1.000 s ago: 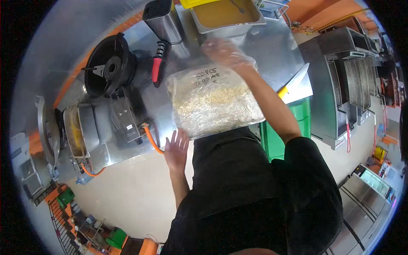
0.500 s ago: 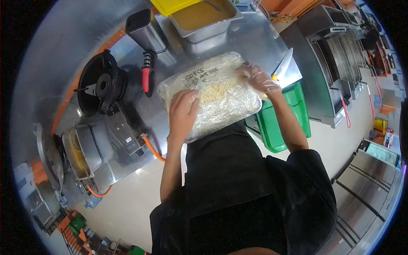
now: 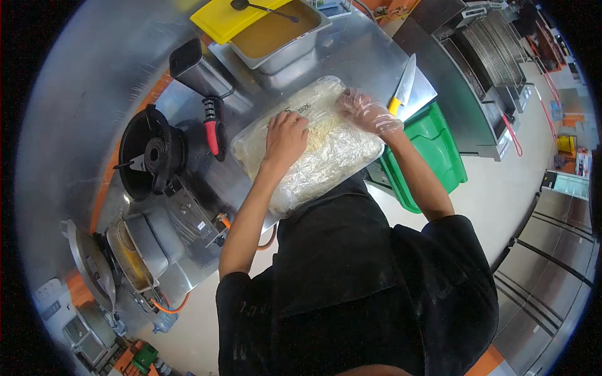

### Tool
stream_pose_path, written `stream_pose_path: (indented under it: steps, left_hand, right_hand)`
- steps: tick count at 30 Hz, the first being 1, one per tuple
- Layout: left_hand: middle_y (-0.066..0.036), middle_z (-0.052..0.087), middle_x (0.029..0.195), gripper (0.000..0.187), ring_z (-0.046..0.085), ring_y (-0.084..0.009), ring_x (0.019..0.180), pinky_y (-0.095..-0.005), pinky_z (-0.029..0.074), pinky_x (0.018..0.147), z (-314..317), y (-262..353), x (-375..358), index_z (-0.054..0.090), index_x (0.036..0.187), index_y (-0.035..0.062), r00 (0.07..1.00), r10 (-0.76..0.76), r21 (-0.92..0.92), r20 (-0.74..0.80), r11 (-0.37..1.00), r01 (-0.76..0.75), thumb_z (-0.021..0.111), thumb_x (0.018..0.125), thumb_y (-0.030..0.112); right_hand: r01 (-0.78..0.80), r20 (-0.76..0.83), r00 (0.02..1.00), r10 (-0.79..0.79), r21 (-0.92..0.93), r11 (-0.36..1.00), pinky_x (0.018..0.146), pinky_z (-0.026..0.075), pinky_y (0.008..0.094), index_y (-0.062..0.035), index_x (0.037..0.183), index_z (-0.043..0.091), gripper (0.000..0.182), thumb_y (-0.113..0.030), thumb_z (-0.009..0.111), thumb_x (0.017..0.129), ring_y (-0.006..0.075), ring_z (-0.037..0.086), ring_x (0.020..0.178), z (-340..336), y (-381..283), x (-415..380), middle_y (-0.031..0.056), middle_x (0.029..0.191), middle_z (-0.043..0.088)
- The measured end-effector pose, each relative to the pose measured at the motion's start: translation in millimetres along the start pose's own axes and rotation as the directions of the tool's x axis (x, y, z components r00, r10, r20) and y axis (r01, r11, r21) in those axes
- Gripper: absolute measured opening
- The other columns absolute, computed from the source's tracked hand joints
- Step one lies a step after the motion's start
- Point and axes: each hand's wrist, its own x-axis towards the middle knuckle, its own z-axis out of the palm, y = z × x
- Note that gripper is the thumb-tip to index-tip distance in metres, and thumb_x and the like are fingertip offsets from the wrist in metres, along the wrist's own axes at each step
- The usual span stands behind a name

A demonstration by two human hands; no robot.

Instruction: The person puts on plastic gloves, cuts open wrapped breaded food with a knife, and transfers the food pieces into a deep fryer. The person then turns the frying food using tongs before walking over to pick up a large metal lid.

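Further up the wrapped tray [image 3: 342, 147] than in the earlier frame, the left hand [image 3: 287, 138] now covers most of the black handwriting, while the right hand [image 3: 367, 113] has stayed near the far right corner. Steel covers the counter [image 3: 351, 59], and the tray lies at its near edge, against the person's dark apron [image 3: 332, 250]. Pale tiled floor [image 3: 483, 194] shows beyond, with fryer baskets [image 3: 492, 53] to the right and steel cabinets [image 3: 545, 250] lower down. Pale crumbs show through the tray's crinkled clear film. Behind it, a deep steel pan [image 3: 312, 39] holds cloudy tan liquid, a yellow lid [image 3: 219, 22] partly over it and a black spoon [image 3: 239, 4] across both. A green bin [image 3: 442, 141] sits right of the tray, near a yellow-handled knife [image 3: 405, 84]; a red-handled sharpener [image 3: 214, 135] lies to the left. Fingers spread, the left hand rests on the film; the right, in a clear glove, curls at the film, though whether it grips, I cannot tell
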Motion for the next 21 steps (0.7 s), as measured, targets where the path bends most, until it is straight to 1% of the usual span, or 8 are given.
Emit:
stream_pose_path:
  steps: [1,5,8,11,13,16,19,21]
  left_hand:
    - [-0.008,0.068,0.106,0.018,0.060,-0.0287,0.106,-0.0427,0.044,0.095,0.2,-1.9,1.7,0.073,0.100,0.0062,1.000,0.016,0.026,0.019,1.000,-0.017,0.070,0.085,0.015]
    - [-0.008,0.069,0.096,0.012,0.062,-0.0277,0.100,-0.0430,0.044,0.092,-0.1,-7.1,7.2,0.074,0.091,0.0059,0.995,0.079,0.078,0.056,0.993,-0.083,0.068,0.084,0.014]
    - [-0.009,0.069,0.091,0.011,0.064,-0.0295,0.093,-0.0436,0.046,0.088,-3.0,-9.8,13.5,0.073,0.088,0.0057,0.991,0.136,0.082,-0.007,0.987,-0.135,0.067,0.084,0.014]
    - [-0.011,0.068,0.087,0.010,0.065,-0.0325,0.085,-0.0437,0.050,0.078,-1.1,-13.8,19.1,0.071,0.085,0.0059,0.995,0.099,0.032,-0.020,0.995,-0.099,0.068,0.082,0.014]
    - [-0.011,0.068,0.085,0.010,0.066,-0.0330,0.084,-0.0447,0.052,0.079,-3.1,-13.4,19.3,0.069,0.083,0.0051,0.999,0.043,-0.048,-0.023,0.998,-0.044,0.066,0.083,0.015]
    - [-0.011,0.069,0.086,0.010,0.067,-0.0336,0.082,-0.0447,0.053,0.076,-6.1,-13.1,19.2,0.068,0.083,0.0045,1.000,-0.016,-0.146,-0.017,0.989,0.013,0.066,0.082,0.015]
    - [-0.014,0.069,0.088,0.012,0.069,-0.0338,0.080,-0.0413,0.054,0.073,-6.4,-18.2,21.0,0.068,0.088,0.0023,0.999,-0.034,-0.232,0.003,0.972,0.033,0.070,0.082,0.012]
    - [-0.016,0.070,0.088,0.013,0.069,-0.0332,0.078,-0.0390,0.055,0.072,-6.2,-22.5,20.6,0.069,0.090,0.0008,0.999,-0.037,-0.277,0.019,0.960,0.041,0.071,0.082,0.011]
  right_hand:
    - [-0.029,0.034,0.999,0.028,0.011,1.000,0.096,0.050,0.0450,-0.0070,0.120,0.065,0.031,-0.025,0.061,0.095,0.0369,0.059,0.113,-2.0,-2.2,-0.2,0.0164,0.119,0.060]
    - [0.113,-0.052,0.992,-0.119,-0.100,0.989,0.088,0.053,0.0464,-0.0086,0.120,0.063,0.032,-0.029,0.056,0.096,0.0357,0.063,0.103,-6.3,-8.7,-4.5,0.0193,0.110,0.064]
    - [0.130,-0.082,0.986,-0.143,-0.144,0.981,0.089,0.052,0.0462,-0.0072,0.114,0.061,0.030,-0.029,0.058,0.094,0.0356,0.062,0.103,-4.2,-14.1,-4.4,0.0183,0.109,0.062]
    - [0.129,-0.189,0.971,-0.147,-0.105,0.986,0.086,0.052,0.0456,-0.0051,0.111,0.061,0.028,-0.025,0.062,0.091,0.0358,0.061,0.101,-2.3,-18.5,-6.6,0.0173,0.107,0.061]
    - [0.168,-0.290,0.939,-0.185,-0.082,0.982,0.082,0.052,0.0441,-0.0033,0.110,0.062,0.027,-0.017,0.066,0.087,0.0362,0.061,0.099,2.1,-17.2,-6.8,0.0166,0.103,0.060]
    - [0.201,-0.388,0.892,-0.231,-0.118,0.972,0.082,0.053,0.0447,-0.0031,0.106,0.061,0.024,-0.017,0.066,0.087,0.0358,0.062,0.099,3.4,-19.8,-8.5,0.0166,0.103,0.060]
    - [0.096,-0.371,0.924,-0.098,-0.024,0.995,0.082,0.053,0.0454,-0.0045,0.107,0.062,0.025,-0.019,0.067,0.087,0.0349,0.062,0.101,2.8,-25.8,-10.0,0.0163,0.105,0.061]
    - [0.070,-0.343,0.932,-0.117,-0.148,0.987,0.082,0.053,0.0452,-0.0054,0.110,0.061,0.027,-0.021,0.066,0.089,0.0345,0.062,0.102,21.5,-17.2,-10.2,0.0165,0.107,0.061]
